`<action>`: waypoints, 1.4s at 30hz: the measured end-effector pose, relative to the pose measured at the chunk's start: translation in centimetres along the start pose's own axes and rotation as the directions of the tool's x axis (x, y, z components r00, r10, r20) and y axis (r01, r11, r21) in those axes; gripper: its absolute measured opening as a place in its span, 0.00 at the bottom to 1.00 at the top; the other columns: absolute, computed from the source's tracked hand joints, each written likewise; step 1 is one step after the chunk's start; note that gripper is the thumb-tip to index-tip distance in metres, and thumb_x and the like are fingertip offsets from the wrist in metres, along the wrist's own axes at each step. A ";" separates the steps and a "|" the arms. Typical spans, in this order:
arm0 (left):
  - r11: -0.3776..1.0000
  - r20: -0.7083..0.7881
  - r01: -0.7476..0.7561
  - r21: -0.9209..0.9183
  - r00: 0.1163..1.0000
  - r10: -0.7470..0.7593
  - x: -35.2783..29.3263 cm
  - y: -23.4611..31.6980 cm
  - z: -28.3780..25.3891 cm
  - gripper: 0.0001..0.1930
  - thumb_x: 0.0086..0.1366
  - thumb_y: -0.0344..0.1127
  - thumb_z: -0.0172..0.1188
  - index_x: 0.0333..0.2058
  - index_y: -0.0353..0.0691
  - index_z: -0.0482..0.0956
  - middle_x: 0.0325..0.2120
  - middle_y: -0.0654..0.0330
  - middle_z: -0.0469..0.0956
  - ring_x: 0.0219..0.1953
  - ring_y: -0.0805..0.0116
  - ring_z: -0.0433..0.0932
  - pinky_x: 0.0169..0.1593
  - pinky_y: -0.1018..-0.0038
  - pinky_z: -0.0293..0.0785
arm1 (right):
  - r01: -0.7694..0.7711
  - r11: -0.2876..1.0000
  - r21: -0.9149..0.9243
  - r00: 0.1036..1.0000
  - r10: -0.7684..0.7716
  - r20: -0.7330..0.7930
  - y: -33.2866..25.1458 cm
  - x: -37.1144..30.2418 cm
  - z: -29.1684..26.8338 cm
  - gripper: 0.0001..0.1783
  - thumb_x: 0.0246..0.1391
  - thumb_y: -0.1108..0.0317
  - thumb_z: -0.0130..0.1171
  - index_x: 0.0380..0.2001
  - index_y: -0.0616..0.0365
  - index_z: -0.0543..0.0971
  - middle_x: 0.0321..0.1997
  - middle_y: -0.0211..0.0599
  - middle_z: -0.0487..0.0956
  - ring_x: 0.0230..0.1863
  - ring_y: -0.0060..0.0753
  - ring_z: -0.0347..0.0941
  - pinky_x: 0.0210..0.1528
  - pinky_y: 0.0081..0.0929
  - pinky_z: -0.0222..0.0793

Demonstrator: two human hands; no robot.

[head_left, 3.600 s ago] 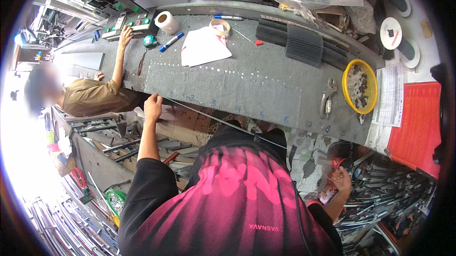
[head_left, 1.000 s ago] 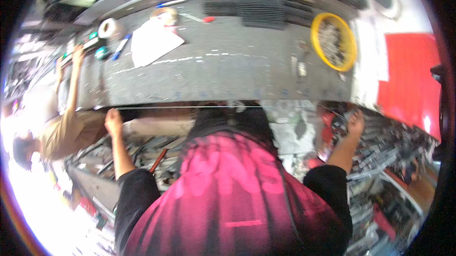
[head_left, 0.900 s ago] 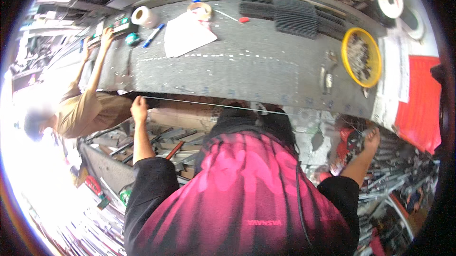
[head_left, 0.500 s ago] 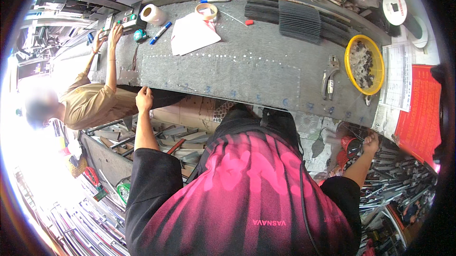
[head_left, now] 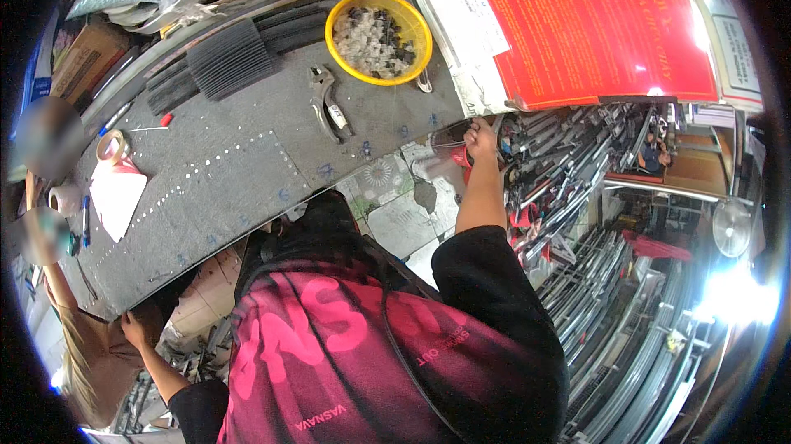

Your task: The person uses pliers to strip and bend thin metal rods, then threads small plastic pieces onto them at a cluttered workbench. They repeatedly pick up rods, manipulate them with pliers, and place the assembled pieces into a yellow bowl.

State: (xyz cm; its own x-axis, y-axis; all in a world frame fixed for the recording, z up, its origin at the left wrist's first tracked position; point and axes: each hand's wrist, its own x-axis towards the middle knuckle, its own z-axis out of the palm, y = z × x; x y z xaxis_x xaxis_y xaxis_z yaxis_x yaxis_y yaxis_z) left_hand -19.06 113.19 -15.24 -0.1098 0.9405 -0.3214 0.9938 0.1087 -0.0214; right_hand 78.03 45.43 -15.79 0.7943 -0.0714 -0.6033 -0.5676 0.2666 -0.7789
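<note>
My left hand [head_left: 136, 330] is at the near left edge of the grey workbench [head_left: 247, 184], beside the co-worker's brown top. Its fingers are curled in, and whatever may be inside them is hidden. Out to the right, my right hand [head_left: 480, 139] is closed just off the bench's right corner, near the bundled metal profiles; I cannot make out anything in its grip. On the bench between my hands lie locking pliers [head_left: 329, 105]. A yellow basket [head_left: 427, 42] of small clear and black pieces stands behind them.
Ribbed dark strips [head_left: 229, 58], white paper [head_left: 118, 197], a tape roll [head_left: 113, 147] and a blue marker [head_left: 86, 222] lie on the bench. A co-worker [head_left: 91, 353] stands at the left. Metal profiles [head_left: 577, 279] fill racks on the right. A red notice [head_left: 593, 24] hangs beyond.
The view has swung to the right, so the bench and co-worker appear farther left and more racks show. My left hand stays by the bench edge and my right hand by its corner.
</note>
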 end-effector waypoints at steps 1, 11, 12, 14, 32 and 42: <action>0.993 -0.043 -0.090 -0.071 0.995 0.087 0.7 0.0 0.4 0.30 0.78 0.53 0.53 0.65 0.34 0.79 0.64 0.42 0.79 0.66 0.40 0.76 0.67 0.55 0.71 | 0.017 1.000 0.007 1.000 -0.017 -0.021 -0.2 -1.0 0.5 0.04 0.67 0.72 0.61 0.38 0.57 0.75 0.26 0.27 0.65 0.18 0.22 0.54 0.18 0.24 0.48; 0.983 -0.045 0.185 -0.003 0.982 -0.185 -1.9 -0.5 2.6 0.37 0.72 0.66 0.55 0.62 0.37 0.81 0.62 0.39 0.80 0.62 0.40 0.80 0.63 0.48 0.74 | 0.152 0.968 -0.200 0.979 -0.120 0.164 -0.9 -8.8 2.8 0.05 0.70 0.67 0.60 0.40 0.57 0.77 0.27 0.25 0.68 0.20 0.19 0.57 0.21 0.23 0.52; 0.940 0.089 0.311 0.138 0.942 -0.325 -3.7 0.7 2.5 0.43 0.68 0.71 0.55 0.63 0.36 0.80 0.63 0.38 0.79 0.64 0.37 0.78 0.66 0.47 0.72 | 0.184 0.945 -0.271 0.974 -0.138 0.180 -0.8 -11.2 3.6 0.06 0.71 0.67 0.60 0.40 0.56 0.77 0.27 0.24 0.67 0.20 0.19 0.58 0.21 0.22 0.52; 0.976 0.210 0.115 0.187 0.965 -0.154 -8.6 5.5 1.6 0.43 0.70 0.69 0.55 0.65 0.33 0.78 0.64 0.35 0.76 0.68 0.36 0.74 0.70 0.49 0.69 | 0.196 0.939 -0.283 0.915 -0.072 0.396 0.6 -17.0 5.8 0.08 0.72 0.65 0.60 0.38 0.54 0.76 0.26 0.20 0.67 0.22 0.14 0.58 0.23 0.18 0.53; -0.094 -0.198 -0.504 -0.858 0.156 0.968 -32.3 43.3 -10.9 0.10 0.65 0.35 0.65 0.36 0.33 0.81 0.28 0.48 0.83 0.31 0.53 0.84 0.39 0.59 0.78 | 0.928 0.279 -0.246 0.180 0.241 0.954 7.3 -44.6 27.1 0.10 0.66 0.69 0.63 0.33 0.65 0.77 0.27 0.43 0.75 0.28 0.36 0.70 0.32 0.35 0.66; -0.007 -0.108 -0.407 -0.913 0.225 0.968 -32.4 42.4 -9.8 0.11 0.63 0.35 0.68 0.32 0.34 0.76 0.22 0.52 0.76 0.25 0.61 0.75 0.34 0.64 0.74 | 0.913 0.247 -0.326 0.265 0.249 0.932 9.0 -44.5 26.5 0.14 0.68 0.64 0.64 0.34 0.66 0.78 0.26 0.40 0.75 0.26 0.30 0.69 0.31 0.35 0.65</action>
State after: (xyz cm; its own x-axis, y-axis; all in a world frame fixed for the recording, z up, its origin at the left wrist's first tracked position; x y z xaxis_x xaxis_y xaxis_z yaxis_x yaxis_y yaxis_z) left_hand 26.53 90.45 3.53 0.9361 0.3517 0.0088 0.0243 -0.0896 0.9957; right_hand 43.32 76.47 8.54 0.2709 0.9428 -0.1943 0.5142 -0.3123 -0.7988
